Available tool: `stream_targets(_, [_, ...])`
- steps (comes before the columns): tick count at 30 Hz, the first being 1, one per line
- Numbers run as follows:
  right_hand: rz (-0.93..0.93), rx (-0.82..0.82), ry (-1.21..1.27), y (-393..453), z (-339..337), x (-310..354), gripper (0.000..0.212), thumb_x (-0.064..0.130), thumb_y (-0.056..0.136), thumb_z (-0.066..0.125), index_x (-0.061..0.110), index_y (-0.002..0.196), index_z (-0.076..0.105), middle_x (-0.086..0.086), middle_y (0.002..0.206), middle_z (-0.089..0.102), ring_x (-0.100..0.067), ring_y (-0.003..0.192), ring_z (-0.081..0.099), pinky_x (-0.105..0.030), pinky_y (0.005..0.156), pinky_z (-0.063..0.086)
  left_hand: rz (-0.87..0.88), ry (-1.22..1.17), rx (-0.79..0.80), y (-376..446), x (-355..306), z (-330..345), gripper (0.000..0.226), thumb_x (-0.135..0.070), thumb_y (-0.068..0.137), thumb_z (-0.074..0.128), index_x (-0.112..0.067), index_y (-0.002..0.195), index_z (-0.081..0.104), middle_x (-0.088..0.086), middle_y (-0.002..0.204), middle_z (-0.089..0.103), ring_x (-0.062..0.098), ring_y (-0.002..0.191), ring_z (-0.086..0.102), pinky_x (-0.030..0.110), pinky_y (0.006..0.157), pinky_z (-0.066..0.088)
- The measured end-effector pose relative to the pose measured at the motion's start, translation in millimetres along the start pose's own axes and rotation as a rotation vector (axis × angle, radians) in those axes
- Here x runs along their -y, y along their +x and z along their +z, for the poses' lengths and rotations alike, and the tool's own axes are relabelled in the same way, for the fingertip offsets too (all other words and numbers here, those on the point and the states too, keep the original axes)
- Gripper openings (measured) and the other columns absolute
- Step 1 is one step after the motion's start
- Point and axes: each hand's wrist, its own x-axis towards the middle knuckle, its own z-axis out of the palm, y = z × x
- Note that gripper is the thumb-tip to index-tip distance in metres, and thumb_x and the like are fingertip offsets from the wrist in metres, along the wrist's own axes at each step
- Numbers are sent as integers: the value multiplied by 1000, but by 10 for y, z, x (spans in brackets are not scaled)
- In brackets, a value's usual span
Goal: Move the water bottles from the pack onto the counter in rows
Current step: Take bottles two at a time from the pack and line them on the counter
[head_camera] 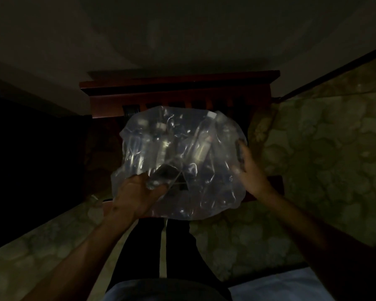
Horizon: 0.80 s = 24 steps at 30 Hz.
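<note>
The room is dim, and the head camera looks down on a clear plastic pack (178, 164) of water bottles held up between two bare hands. The left hand (137, 193) grips the near lower edge of the pack, its fingers curled into a bunched fold of the plastic wrap. The right hand (248, 168) holds the pack's right side, thumb and fingers closed on the wrap there.

Inside the wrap, above and between the two grips, several bottles (201, 146) lie tilted at different angles; one white cap (211, 115) shows at the far top, just beyond the right hand's hold. How many bottles are in the pack cannot be told through the crumpled plastic.

Beyond the pack stands a dark red wooden cabinet (178, 88). Patterned greenish fabric (323, 148) spreads to the right of the right hand and also below the left hand. The person's dark trousers (178, 246) show beneath the pack.
</note>
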Motion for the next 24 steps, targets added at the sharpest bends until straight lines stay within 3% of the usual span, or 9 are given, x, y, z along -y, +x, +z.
stream_targets(3, [67, -223, 147, -29, 50, 4, 45, 29, 97, 54, 21, 140, 42, -1, 130, 57, -20, 120, 56, -34, 96, 48, -1, 37, -6, 17, 16, -1, 44, -49, 83, 68, -13, 108, 67, 11, 106, 70, 28, 97, 65, 32, 81, 49])
stream_targets(7, [29, -364, 26, -3, -21, 69, 35, 29, 96, 55, 7, 123, 55, -7, 110, 64, -16, 99, 60, -12, 76, 42, 6, 55, 8, 57, 1, -32, 44, -51, 85, 63, -11, 103, 64, 8, 95, 68, 21, 77, 62, 29, 68, 47])
stream_targets(10, [50, -433, 15, -19, -206, 158, 34, 33, 88, 64, 9, 112, 60, -4, 102, 64, -18, 94, 62, -20, 75, 48, 8, 89, -30, 29, -64, -65, 48, -54, 84, 63, -11, 103, 66, 10, 98, 67, 24, 86, 62, 29, 71, 45])
stream_targets(12, [119, -424, 14, -68, -350, 249, 41, 36, 80, 67, 12, 112, 60, 0, 102, 64, -15, 91, 62, -18, 70, 47, 16, 85, -38, -13, -130, -89, 49, -57, 83, 62, -11, 101, 66, 11, 99, 68, 27, 91, 64, 32, 76, 49])
stream_targets(15, [150, -401, -56, -209, -547, 443, 56, 55, 67, 60, 16, 108, 61, -1, 100, 64, -18, 89, 63, -30, 74, 53, 16, 68, -53, -119, -274, -153, 46, -57, 83, 62, -12, 95, 66, 9, 93, 66, 27, 92, 64, 29, 73, 43])
stream_targets(20, [106, -403, -330, -498, -884, 953, 48, 41, 81, 68, 16, 120, 53, 0, 102, 52, -22, 92, 55, -31, 78, 45, 64, 130, -89, -344, -564, -387, 53, -65, 82, 56, -13, 86, 64, 8, 90, 66, 24, 86, 61, 29, 72, 42])
stream_targets(24, [34, -455, -346, -688, -1058, 1360, 39, 38, 78, 71, 14, 104, 54, 3, 91, 48, -20, 81, 56, -34, 74, 49, 130, 235, -92, -526, -766, -700, 56, -70, 83, 44, -19, 96, 64, 2, 91, 60, 20, 81, 55, 27, 60, 34])
